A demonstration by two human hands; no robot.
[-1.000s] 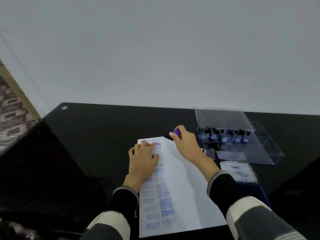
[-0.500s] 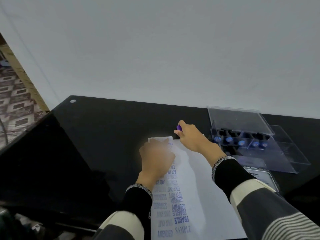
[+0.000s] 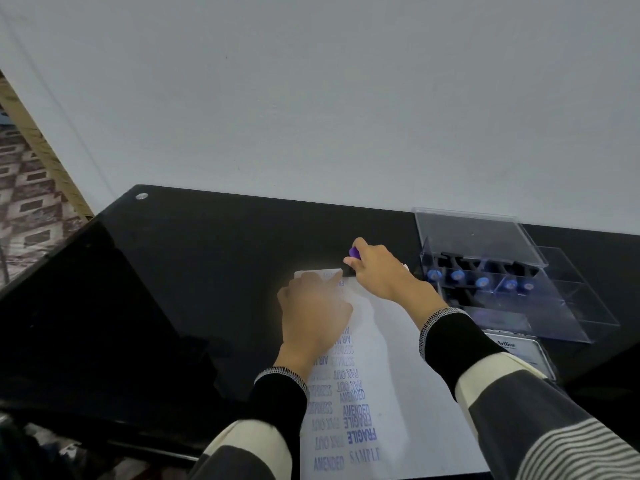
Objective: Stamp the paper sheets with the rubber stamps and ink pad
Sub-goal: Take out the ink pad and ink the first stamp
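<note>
Left sleeve: black cuff with pale zigzag edge stitching, then a cream band, then dark grey. Right sleeve: same black cuff, stitched edge and cream band, dark grey above, fine pale stripes near the elbow.

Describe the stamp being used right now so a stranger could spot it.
On the black table, find the white paper sheet. At its far edge, the right hand grips a stamp: its purple top sets it apart from the blue-capped stamps in the clear case.
</note>
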